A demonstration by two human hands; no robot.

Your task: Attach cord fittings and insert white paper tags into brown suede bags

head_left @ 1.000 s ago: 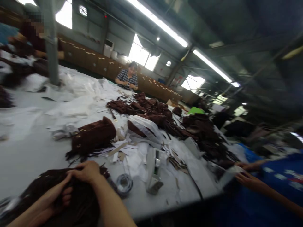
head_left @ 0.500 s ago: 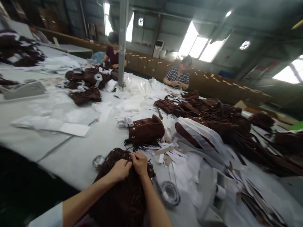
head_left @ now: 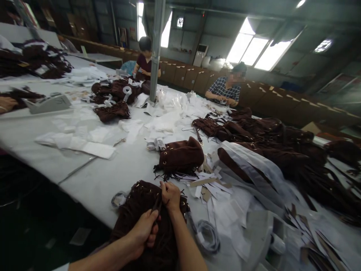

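Note:
A dark brown fringed suede bag (head_left: 141,214) lies at the near table edge under both my hands. My left hand (head_left: 143,231) is closed, pinching a thin brown strip of the bag. My right hand (head_left: 170,195) is closed on the bag's top edge, just past the left. A second, finished-looking brown suede bag (head_left: 180,158) lies a little farther out, beside a scatter of white paper and cardboard scraps (head_left: 210,186).
A grey-white table (head_left: 93,177) holds heaps of brown bags (head_left: 270,139), white sheets (head_left: 76,143) and a tape roll (head_left: 207,235). A steel post (head_left: 154,49) rises mid-table. Two people sit at the far side; another person's hand (head_left: 6,103) shows at the left.
The view swung left, then settled. My left hand has slid back toward me from beside the right hand and now pinches a strip of the bag; my right hand stays on the top edge.

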